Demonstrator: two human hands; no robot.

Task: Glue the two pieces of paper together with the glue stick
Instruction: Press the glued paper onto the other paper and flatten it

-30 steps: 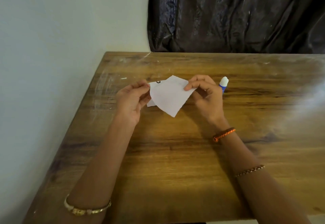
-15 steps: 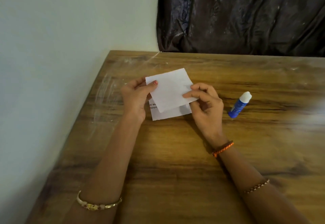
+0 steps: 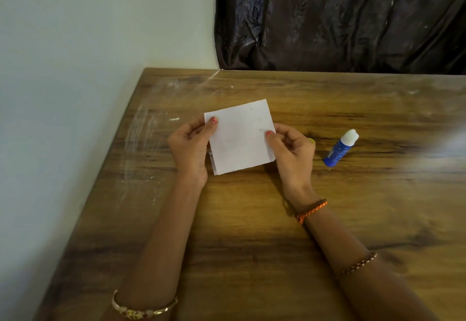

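Glue stick [image 3: 340, 148] lying flat, white tip pointing up-right, away

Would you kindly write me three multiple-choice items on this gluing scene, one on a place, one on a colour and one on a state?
1. Where does the glue stick lie?
A. On the table, to the right of the right hand
B. In the left hand
C. On top of the paper

2. What colour is the glue stick's body?
A. Red
B. Blue
C. Green

3. What are the hands doing?
A. Both rest flat on the table
B. Only the right one holds paper
C. Each pinches a side of the paper

Answers: 1 A, it lies on the table beyond the right hand. 2 B, blue with a white tip. 3 C, the left hand and the right one pinch the paper.
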